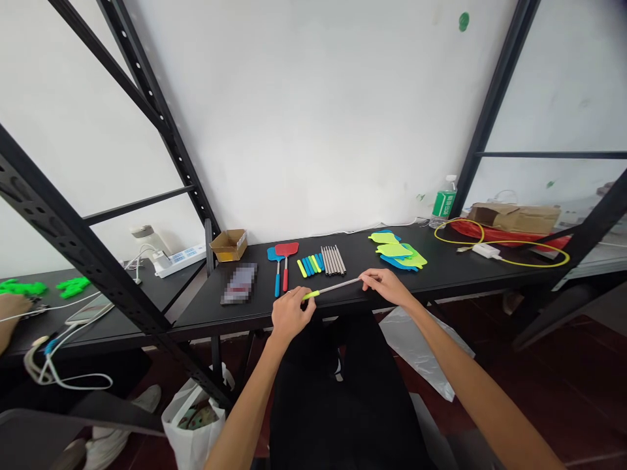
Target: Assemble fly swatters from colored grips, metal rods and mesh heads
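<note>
left hand [292,311]: one, its fingers closed around one yellow handle [311,296]
right hand [385,285]: one, its fingers pinched on the far end of one grey rod [340,285]
handle and rod in hand: one of each, in line and meeting end to end, held near the front edge of the worktop [355,251]; how deep the rod sits in the handle cannot be told
fly swatters: two, one red swatter [287,249] and one blue swatter [277,284], side by side with their heads overlapping, left of the loose handles
loose handles [309,265]: about six or seven, blue and yellow, in a slanting row
loose rods [333,260]: about six or seven, lying close together just right of that row
swatter heads [392,250]: at least five, yellow, green and blue, overlapping in a pile beyond the right hand
bottle [444,203]: one, upright at the back, right of the pile
small box [228,247]: one, open-topped, at the back left
flat item [240,284]: one, blurred out, in front of the small box
yellow cable [531,264]: one, looped at the right
neighbouring table: two green clumps [73,286], one power strip [182,260], and one co-worker's arm [12,316] at the left edge
</note>
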Demonstrator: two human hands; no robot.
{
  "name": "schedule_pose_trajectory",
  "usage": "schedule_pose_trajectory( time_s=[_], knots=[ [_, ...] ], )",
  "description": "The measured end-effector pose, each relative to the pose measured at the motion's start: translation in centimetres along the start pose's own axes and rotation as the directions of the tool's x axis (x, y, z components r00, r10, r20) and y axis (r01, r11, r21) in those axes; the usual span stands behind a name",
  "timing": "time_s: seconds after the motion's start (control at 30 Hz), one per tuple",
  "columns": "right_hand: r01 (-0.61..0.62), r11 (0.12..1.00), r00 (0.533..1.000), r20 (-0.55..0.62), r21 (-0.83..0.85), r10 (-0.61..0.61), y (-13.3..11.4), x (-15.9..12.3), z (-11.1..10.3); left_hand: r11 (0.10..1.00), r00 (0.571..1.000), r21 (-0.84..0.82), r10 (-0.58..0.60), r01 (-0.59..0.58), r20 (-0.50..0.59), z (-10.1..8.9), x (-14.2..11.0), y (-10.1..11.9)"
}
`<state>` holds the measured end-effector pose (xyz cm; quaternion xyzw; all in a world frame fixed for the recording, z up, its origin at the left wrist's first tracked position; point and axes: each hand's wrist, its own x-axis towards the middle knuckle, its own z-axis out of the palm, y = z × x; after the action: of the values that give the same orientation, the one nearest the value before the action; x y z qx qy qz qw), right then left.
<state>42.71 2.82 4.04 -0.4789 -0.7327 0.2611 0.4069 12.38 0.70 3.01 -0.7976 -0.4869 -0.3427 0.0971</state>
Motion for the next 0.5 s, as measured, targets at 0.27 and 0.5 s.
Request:
schedule_pose_trajectory(
  time_s=[0.27,0.5],
  knots=[
    [0.0,0.982,1.0,0.008,0.189,-0.002,1.3,0.6,0.4,1.0,0.999,0.0,-0.027,0.027,0.021,0.0,0.0,0.0],
    [-0.006,0.993,1.0,-0.014,0.121,0.008,1.2,0.5,0.4,1.0,1.0,-0.014,-0.012,0.013,0.02,0.0,-0.1,0.0]
  ],
)
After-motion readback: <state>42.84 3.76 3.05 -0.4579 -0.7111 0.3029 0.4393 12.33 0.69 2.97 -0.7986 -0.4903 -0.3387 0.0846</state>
